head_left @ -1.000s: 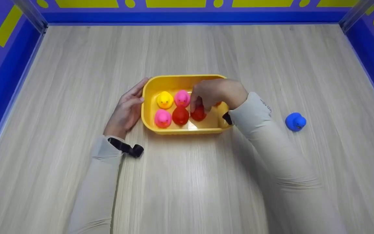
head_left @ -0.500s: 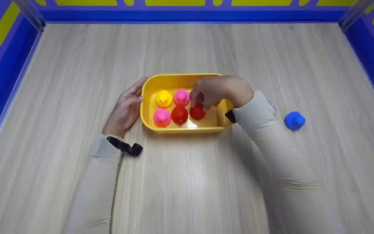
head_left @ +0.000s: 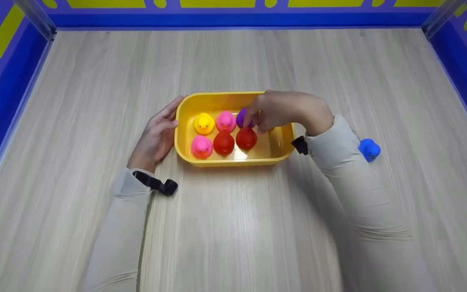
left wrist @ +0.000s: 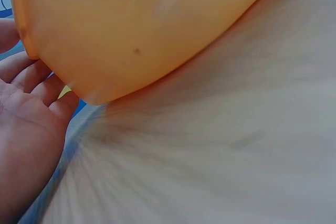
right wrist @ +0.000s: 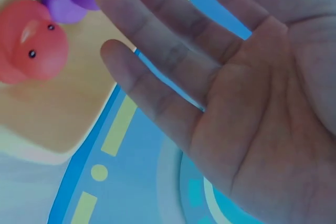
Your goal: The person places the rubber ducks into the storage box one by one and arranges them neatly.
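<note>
In the head view a yellow bin (head_left: 233, 163) holds toy ducks: a yellow duck (head_left: 204, 123), two pink ones, two red ones and a purple duck (head_left: 243, 118). My left hand (head_left: 156, 134) rests along the outside of the bin's left end, thumb tip at the rim; the left wrist view shows its fingers against the bin wall (left wrist: 136, 40). Over the bin's right half is my right hand (head_left: 282, 111), just off the front red duck (head_left: 246, 138). Its fingers are extended and hold nothing in the right wrist view, where that red duck (right wrist: 39, 45) sits beside the purple one.
A blue duck (head_left: 370, 150) lies on the wooden table (head_left: 233, 227) right of the bin, partly covered by my right sleeve. Blue and purple walls (head_left: 233, 20) with yellow shapes edge the table at the back and sides.
My right hand has let go of the red duck and moved up and right, uncovering the purple duck. The red duck stays in the bin. My left hand keeps its place.
</note>
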{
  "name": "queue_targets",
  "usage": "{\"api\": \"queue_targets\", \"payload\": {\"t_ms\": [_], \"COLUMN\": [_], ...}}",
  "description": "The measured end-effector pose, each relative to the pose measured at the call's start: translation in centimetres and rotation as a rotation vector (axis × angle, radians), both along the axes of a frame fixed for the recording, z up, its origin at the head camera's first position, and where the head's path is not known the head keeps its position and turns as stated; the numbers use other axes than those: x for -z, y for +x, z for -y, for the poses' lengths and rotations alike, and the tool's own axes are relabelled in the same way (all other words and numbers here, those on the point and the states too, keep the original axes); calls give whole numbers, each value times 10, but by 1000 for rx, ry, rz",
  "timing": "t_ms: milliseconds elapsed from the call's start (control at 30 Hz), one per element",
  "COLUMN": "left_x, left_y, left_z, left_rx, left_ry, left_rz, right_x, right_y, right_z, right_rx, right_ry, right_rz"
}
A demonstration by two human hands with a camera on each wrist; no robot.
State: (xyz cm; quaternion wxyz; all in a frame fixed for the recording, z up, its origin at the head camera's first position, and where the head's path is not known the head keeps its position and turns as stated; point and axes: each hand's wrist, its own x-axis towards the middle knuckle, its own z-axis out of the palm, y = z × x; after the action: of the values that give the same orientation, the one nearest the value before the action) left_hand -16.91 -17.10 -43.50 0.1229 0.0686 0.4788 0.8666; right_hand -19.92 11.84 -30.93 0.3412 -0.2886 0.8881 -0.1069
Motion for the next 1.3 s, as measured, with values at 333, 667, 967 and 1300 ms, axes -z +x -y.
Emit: {"api": "queue_targets", "payload": {"t_ms": [333,667,967,1300], "left_x": [0,1,0,0], "left_y": [0,0,0,0], "left_z": [0,1,0,0], "left_rx": [9,-1,3,13], "left_ry": [-5,-1,1,-11], "left_rz": [5,8,5,8], "right_x": [1,7,16,25], "right_y": [6,12,17,25], "right_z": [-24,-50,-72,-95], "right_rx": [-20,-11,43,66], "right_ry": [-166,-290,-309,-304], "right_rz": [-130,-242,-282,-369]}}
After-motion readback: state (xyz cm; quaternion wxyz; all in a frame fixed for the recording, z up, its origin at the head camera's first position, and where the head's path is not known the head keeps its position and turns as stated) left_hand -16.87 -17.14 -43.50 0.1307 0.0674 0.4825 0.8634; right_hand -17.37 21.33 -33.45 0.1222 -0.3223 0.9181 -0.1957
